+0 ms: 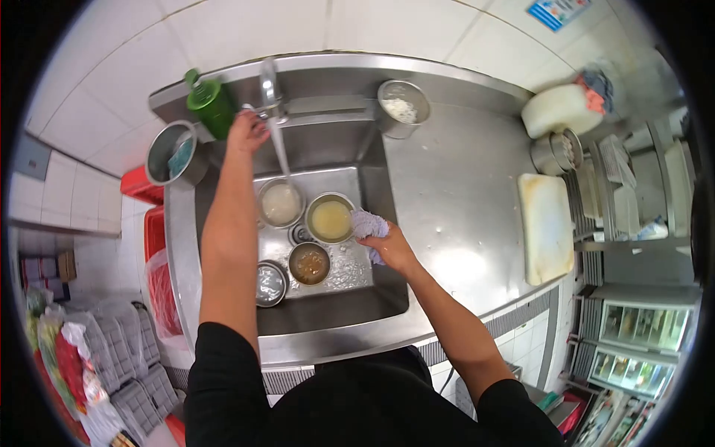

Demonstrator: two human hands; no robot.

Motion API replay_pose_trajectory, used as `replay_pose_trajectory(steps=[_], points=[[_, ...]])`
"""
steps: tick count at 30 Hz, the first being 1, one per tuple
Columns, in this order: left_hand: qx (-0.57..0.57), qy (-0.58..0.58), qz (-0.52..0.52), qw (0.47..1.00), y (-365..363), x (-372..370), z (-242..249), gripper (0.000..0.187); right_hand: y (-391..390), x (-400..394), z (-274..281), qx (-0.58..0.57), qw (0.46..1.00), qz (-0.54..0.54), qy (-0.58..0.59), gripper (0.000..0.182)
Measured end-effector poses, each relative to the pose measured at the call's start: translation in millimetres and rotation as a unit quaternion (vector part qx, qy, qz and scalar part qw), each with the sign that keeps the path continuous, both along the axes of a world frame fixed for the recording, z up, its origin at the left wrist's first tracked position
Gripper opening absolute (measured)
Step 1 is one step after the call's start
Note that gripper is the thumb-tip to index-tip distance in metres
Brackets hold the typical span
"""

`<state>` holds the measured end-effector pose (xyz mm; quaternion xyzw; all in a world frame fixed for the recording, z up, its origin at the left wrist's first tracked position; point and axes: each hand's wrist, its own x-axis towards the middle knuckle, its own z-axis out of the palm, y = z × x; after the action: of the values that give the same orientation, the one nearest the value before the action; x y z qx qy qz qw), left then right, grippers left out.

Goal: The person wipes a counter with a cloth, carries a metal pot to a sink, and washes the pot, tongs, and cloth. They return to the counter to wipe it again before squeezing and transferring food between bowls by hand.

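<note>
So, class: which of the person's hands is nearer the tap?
Left. The left hand is at the tap; the right hand holds a cloth down in the sink.

Both arms are bare from the short black sleeves down and reach forward. The left arm is stretched almost straight, and the left hand (248, 132) is at the far end of it — the fingers curled, the back of the hand turned up. The right arm is bent at the elbow, and the right hand (389, 248) is lower and nearer — its fingers closed in a grip.
</note>
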<state>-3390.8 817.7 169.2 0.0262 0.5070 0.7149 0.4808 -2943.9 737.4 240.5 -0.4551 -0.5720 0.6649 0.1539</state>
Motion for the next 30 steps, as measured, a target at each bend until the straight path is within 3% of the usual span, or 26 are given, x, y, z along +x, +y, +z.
replay_pose_trajectory(steps=[2, 3, 4, 5, 7, 9, 10, 11, 12, 13, 15, 16, 18, 19, 20, 22, 23, 25, 26, 28, 30], points=[[0.059, -0.024, 0.02, 0.998, -2, 15, 18, 0.038, 4, 21, 26, -0.016, 1.0, -0.017, -0.012, 0.045], [0.074, -0.033, 0.031, 0.996, -21, 29, 23, 0.045, 5, 35, 26, -0.029, 0.998, -0.043, 0.039, 0.044], [0.079, 0.034, 0.049, 0.995, -39, 53, 31, 0.051, 9, 52, 27, -0.033, 0.993, -0.073, 0.089, 0.043], [0.119, 0.076, 0.054, 0.989, -56, 74, 24, 0.049, 13, 69, 30, -0.084, 0.982, -0.109, 0.126, 0.044], [0.041, 0.097, 0.144, 0.984, -80, 153, 33, 0.024, 20, 105, 41, -0.121, 0.955, -0.191, 0.192, 0.044], [0.028, 0.258, 0.035, 0.965, -97, 221, -7, 0.014, 22, 149, 55, -0.129, 0.934, -0.254, 0.216, 0.044], [0.073, 0.311, -0.075, 0.945, -103, 276, 3, 0.012, 25, 172, 52, -0.183, 0.928, -0.265, 0.185, 0.037], [0.211, 0.268, -0.16, 0.926, -99, 330, 6, 0.02, 28, 198, 50, -0.239, 0.919, -0.273, 0.156, 0.03], [0.157, 0.652, -0.23, 0.705, -99, 391, 53, 0.045, 28, 224, 49, -0.23, 0.916, -0.286, 0.162, 0.03], [0.175, 0.717, -0.305, 0.602, -102, 442, 103, 0.062, 26, 250, 48, -0.251, 0.927, -0.236, 0.145, 0.026], [0.32, 0.802, -0.321, 0.39, -91, 516, 142, 0.069, 18, 290, 62, -0.264, 0.941, -0.171, 0.125, 0.017], [0.335, 0.801, -0.321, 0.378, -79, 546, 146, 0.069, 6, 307, 73, -0.256, 0.945, -0.161, 0.122, 0.014], [0.414, 0.737, -0.43, 0.316, -54, 615, 150, 0.067, -7, 356, 70, -0.213, 0.95, -0.156, 0.166, 0.016], [0.418, 0.727, -0.465, 0.284, -48, 652, 166, 0.051, -16, 388, 81, -0.189, 0.962, -0.157, 0.118, 0.018], [0.435, 0.721, -0.468, 0.268, -48, 693, 171, 0.051, -27, 420, 88, -0.169, 0.971, -0.158, 0.068, 0.02], [0.379, 0.734, -0.526, 0.204, -50, 777, 176, 0.032, -38, 490, 87, -0.111, 0.976, -0.184, 0.025, 0.024], [0.389, 0.731, -0.527, 0.191, -52, 820, 177, 0.032, -45, 524, 98, -0.052, 0.98, -0.159, -0.11, 0.03], [0.355, 0.75, -0.528, 0.182, -57, 906, 181, 0.017, -60, 591, 121, 0.057, 0.931, -0.153, -0.327, 0.043], [0.365, 0.746, -0.532, 0.166, -58, 946, 186, 0.017, -69, 627, 117, 0.16, 0.903, -0.184, -0.354, 0.046], [0.376, 0.738, -0.53, 0.18, -58, 1028, 194, 0.016, -79, 701, 126, 0.209, 0.844, -0.215, -0.444, 0.035], [0.359, 0.713, -0.55, 0.246, -64, 1106, 216, 0.02, -82, 778, 136, 0.276, 0.766, -0.229, -0.534, 0.027]])
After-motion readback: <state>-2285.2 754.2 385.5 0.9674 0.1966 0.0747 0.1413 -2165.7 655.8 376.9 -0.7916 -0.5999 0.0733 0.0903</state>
